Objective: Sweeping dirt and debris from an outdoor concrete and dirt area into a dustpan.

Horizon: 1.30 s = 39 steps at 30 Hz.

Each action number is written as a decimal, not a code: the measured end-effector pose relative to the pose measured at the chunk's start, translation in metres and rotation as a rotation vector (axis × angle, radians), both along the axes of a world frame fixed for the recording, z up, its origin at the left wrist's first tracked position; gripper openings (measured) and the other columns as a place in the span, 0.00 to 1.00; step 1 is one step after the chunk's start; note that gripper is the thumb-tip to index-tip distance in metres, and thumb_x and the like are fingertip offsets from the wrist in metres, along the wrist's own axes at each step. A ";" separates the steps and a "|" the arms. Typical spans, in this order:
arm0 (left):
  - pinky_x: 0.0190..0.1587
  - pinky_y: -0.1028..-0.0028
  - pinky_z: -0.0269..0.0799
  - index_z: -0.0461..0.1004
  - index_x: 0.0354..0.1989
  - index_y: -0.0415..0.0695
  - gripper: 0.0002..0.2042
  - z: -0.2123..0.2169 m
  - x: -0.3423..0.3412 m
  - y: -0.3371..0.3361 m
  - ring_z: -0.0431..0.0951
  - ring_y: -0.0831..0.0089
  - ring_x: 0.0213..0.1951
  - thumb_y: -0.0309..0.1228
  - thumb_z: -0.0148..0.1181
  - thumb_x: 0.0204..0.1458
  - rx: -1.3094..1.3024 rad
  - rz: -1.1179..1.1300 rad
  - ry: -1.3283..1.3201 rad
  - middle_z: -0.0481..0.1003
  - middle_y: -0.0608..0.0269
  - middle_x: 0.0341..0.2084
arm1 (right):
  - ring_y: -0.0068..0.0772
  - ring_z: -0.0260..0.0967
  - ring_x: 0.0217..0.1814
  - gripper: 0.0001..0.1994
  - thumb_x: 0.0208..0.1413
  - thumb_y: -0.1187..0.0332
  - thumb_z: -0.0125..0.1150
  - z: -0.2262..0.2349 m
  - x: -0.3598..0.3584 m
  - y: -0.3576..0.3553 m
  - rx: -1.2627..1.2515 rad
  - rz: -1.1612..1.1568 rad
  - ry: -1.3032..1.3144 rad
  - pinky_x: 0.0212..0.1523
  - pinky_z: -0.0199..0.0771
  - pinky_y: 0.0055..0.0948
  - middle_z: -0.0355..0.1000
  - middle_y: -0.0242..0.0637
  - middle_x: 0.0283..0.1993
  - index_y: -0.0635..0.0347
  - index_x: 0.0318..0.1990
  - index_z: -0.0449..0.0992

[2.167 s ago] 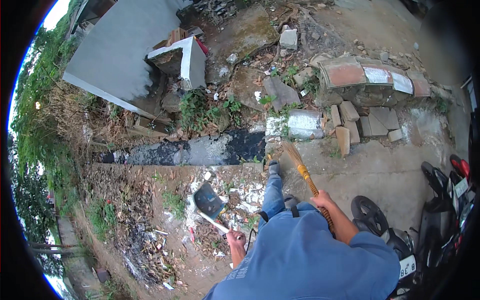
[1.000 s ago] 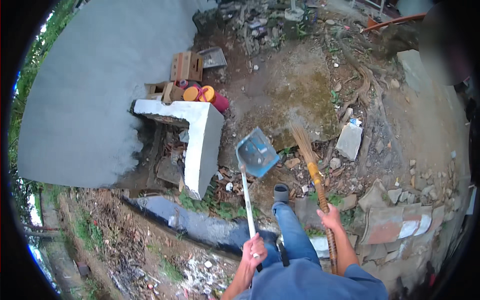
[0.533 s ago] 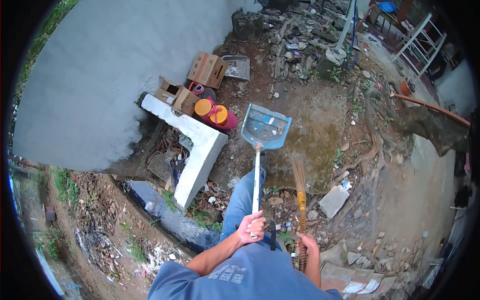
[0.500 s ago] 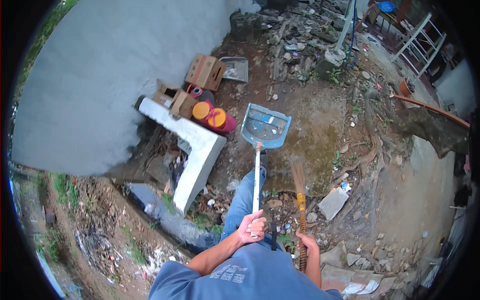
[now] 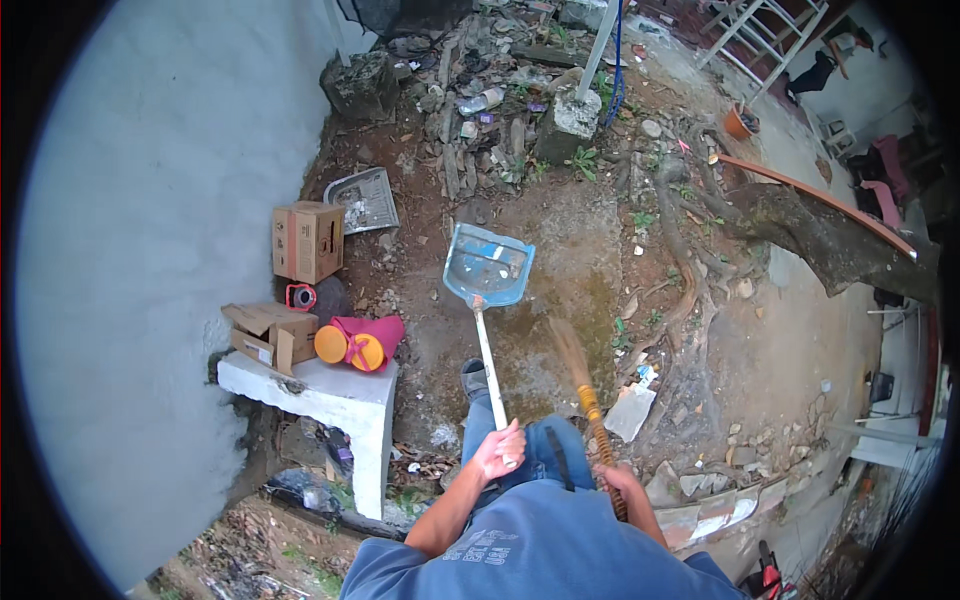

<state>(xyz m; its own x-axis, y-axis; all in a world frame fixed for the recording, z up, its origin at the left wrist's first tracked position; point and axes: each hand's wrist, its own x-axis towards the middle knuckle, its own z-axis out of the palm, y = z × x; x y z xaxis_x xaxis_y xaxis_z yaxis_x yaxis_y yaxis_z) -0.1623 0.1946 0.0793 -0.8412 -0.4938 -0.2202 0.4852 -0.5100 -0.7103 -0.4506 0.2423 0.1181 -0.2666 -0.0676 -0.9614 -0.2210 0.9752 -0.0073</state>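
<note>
The right hand (image 5: 621,481) is wrapped round the broom (image 5: 588,400), straw bristles pointing ahead; the left hand (image 5: 498,449) grips the dustpan (image 5: 488,266) by its white pole. Carrying seems the step; the next move likely calls for a level dustpan. Its scuffed blue scoop, flecked white, is held out over mossy ground (image 5: 572,292).

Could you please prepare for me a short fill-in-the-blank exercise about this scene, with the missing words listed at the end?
1. The left hand grips the white ____ of the dustpan.
2. The right hand holds a straw-bristled ____ with yellow bands.
3. Near the grey wall there are ____ cardboard boxes.
4. The dustpan's scoop is mainly ____ in colour.

Missing words: handle; broom; two; blue.
</note>
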 end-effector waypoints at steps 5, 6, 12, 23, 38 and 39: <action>0.10 0.81 0.52 0.57 0.23 0.48 0.10 -0.058 -0.007 -0.086 0.53 0.83 0.09 0.33 0.47 0.54 0.023 -0.299 -1.007 0.53 0.75 0.08 | 0.25 0.59 0.12 0.09 0.43 0.69 0.60 -0.001 -0.041 -0.074 -0.042 0.152 0.025 0.11 0.60 0.28 0.63 0.34 0.15 0.64 0.25 0.68; 0.10 0.81 0.52 0.57 0.22 0.48 0.10 -0.071 0.000 -0.105 0.54 0.83 0.09 0.33 0.45 0.54 0.087 -0.270 -0.909 0.54 0.74 0.08 | 0.25 0.59 0.12 0.09 0.43 0.69 0.60 0.002 -0.042 -0.092 -0.042 0.138 0.020 0.11 0.60 0.28 0.63 0.34 0.15 0.64 0.25 0.68; 0.10 0.81 0.54 0.56 0.17 0.47 0.13 -0.072 0.000 -0.159 0.55 0.80 0.09 0.33 0.40 0.55 0.260 -0.036 -0.607 0.56 0.71 0.07 | 0.27 0.63 0.12 0.07 0.38 0.70 0.57 -0.008 -0.081 -0.240 -0.297 0.274 -0.019 0.11 0.61 0.27 0.65 0.37 0.14 0.65 0.23 0.69; 0.13 0.79 0.54 0.57 0.18 0.49 0.11 -0.050 -0.120 -0.246 0.57 0.79 0.09 0.31 0.46 0.50 0.440 -0.364 -1.086 0.58 0.71 0.06 | 0.32 0.67 0.13 0.15 0.48 0.65 0.51 -0.036 -0.061 -0.629 -0.534 0.793 -0.067 0.16 0.69 0.30 0.69 0.39 0.16 0.67 0.40 0.61; 0.12 0.81 0.56 0.58 0.19 0.49 0.10 -0.016 -0.103 -0.274 0.58 0.81 0.09 0.33 0.41 0.54 0.493 -0.153 -1.046 0.57 0.73 0.06 | 0.41 0.69 0.22 0.28 0.52 0.63 0.41 -0.043 -0.098 -0.579 -0.299 1.007 0.037 0.28 0.72 0.37 0.70 0.49 0.27 0.60 0.60 0.44; 0.12 0.81 0.56 0.58 0.19 0.49 0.11 -0.015 -0.100 -0.276 0.58 0.81 0.09 0.33 0.41 0.54 0.489 -0.146 -1.027 0.57 0.73 0.06 | 0.38 0.68 0.15 0.28 0.52 0.62 0.42 -0.051 -0.113 -0.559 -0.293 1.036 0.035 0.23 0.72 0.36 0.70 0.46 0.21 0.60 0.60 0.45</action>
<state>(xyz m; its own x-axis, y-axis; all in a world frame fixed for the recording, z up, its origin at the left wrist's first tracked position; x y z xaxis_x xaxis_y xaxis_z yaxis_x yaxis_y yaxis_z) -0.2623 -0.0812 0.0642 -0.1959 -0.0791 -0.9774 0.9096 -0.3871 -0.1510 -0.5637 -0.3165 0.0666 0.0260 -0.5030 -0.8639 -0.9430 0.2744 -0.1882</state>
